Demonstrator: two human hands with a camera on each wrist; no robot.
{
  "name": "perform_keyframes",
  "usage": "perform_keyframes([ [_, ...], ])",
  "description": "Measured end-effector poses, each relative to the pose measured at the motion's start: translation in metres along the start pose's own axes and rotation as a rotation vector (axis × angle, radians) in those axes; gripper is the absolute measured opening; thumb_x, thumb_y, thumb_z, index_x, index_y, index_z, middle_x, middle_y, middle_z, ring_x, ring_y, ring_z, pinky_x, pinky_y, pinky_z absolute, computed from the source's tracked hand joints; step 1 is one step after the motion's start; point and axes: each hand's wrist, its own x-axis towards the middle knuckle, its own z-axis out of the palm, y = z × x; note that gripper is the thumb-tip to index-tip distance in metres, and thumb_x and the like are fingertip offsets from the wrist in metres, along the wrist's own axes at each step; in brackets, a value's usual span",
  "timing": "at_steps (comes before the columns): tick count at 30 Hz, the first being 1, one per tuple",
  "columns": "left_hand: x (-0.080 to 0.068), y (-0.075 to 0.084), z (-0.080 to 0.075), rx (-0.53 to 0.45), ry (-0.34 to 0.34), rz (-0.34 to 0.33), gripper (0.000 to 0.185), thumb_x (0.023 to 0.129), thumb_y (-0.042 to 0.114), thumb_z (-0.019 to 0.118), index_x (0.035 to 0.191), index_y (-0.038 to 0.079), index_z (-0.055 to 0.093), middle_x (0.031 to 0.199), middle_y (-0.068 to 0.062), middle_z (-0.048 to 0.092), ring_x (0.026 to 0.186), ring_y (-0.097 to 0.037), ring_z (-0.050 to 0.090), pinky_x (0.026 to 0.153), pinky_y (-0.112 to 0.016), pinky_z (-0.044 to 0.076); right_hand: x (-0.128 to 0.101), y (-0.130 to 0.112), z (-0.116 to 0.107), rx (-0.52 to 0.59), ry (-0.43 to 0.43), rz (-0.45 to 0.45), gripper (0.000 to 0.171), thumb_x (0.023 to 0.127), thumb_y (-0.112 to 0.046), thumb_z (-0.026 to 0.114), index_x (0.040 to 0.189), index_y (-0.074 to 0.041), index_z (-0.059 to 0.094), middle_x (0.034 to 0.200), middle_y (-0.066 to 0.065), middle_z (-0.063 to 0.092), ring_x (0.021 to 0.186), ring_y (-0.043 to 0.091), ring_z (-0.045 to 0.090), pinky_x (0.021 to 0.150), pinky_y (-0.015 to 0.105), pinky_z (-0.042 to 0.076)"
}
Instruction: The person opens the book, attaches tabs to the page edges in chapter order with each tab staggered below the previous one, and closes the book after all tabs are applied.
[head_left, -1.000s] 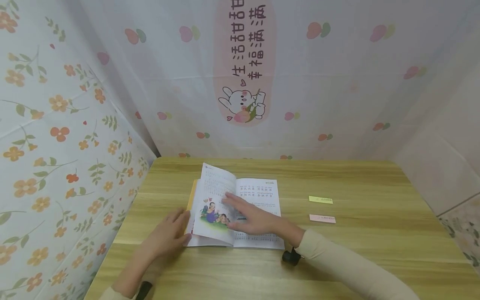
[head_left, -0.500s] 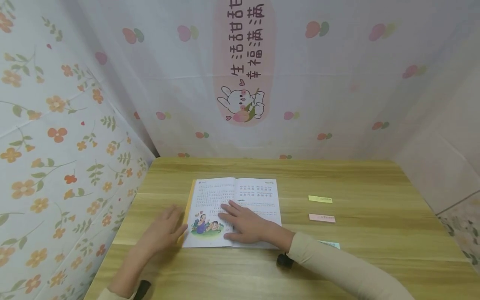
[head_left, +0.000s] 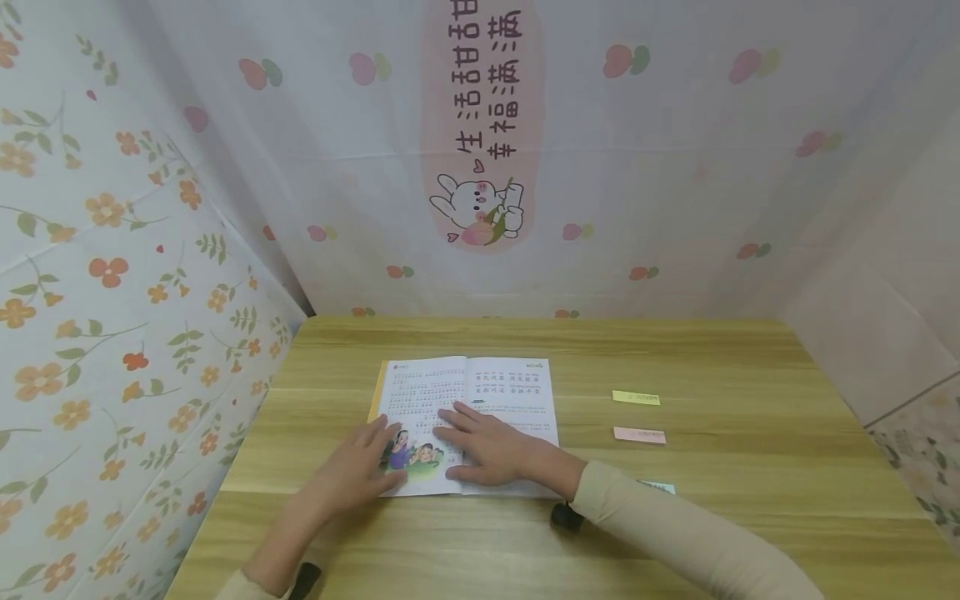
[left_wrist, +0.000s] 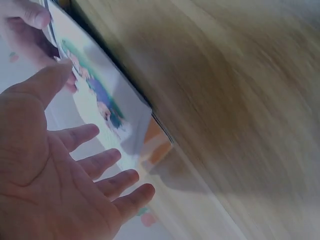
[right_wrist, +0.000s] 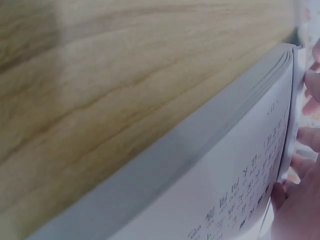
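Open book under both hands, spine running from the tabletop's near side toward its far edge.

On the tabletop (head_left: 750, 533), the book (head_left: 450, 387) lies nearer the left edge than the right, its spread widest from left to right. The right hand (head_left: 491, 446) is nearer the spine, lying across it with fingers apart and pointing to the left page; the left hand (head_left: 356, 467), fingers also apart, is over that page's near outer corner, contact unclear. Toward the tabletop's right edge lie the yellow slip (head_left: 636, 397), pink slip (head_left: 639, 435) and blue-green slip (head_left: 660, 487).

Plain cream sleeves (head_left: 663, 521), fairly snug, with a small black fitting (head_left: 567, 517) beside each.
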Motion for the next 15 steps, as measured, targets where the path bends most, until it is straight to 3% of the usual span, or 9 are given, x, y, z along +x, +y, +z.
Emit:
perform_keyframes([
  [9, 0.004, 0.008, 0.011, 0.027, -0.092, -0.028, 0.087, 0.090, 0.051, 0.074, 0.152, 0.000, 0.043, 0.159, -0.029, 0.028, 0.140, -0.057, 0.026, 0.111, -0.065, 0.026, 0.000, 0.000, -0.002, 0.008, -0.019, 0.011, 0.068, 0.104, -0.051, 0.051, 0.159, -0.015, 0.037, 0.166, 0.009, 0.023, 0.152, 0.031, 0.013, 0.118, 0.045, 0.023],
  [15, 0.005, 0.008, 0.015, 0.045, -0.076, -0.006, 0.087, 0.090, 0.048, 0.074, 0.152, -0.003, 0.041, 0.158, -0.031, 0.027, 0.139, -0.060, 0.025, 0.111, -0.066, 0.025, -0.002, 0.010, 0.001, -0.008, -0.005, 0.009, 0.069, 0.104, -0.051, 0.051, 0.160, -0.015, 0.034, 0.167, 0.008, 0.021, 0.152, 0.031, 0.013, 0.118, 0.044, 0.021],
])
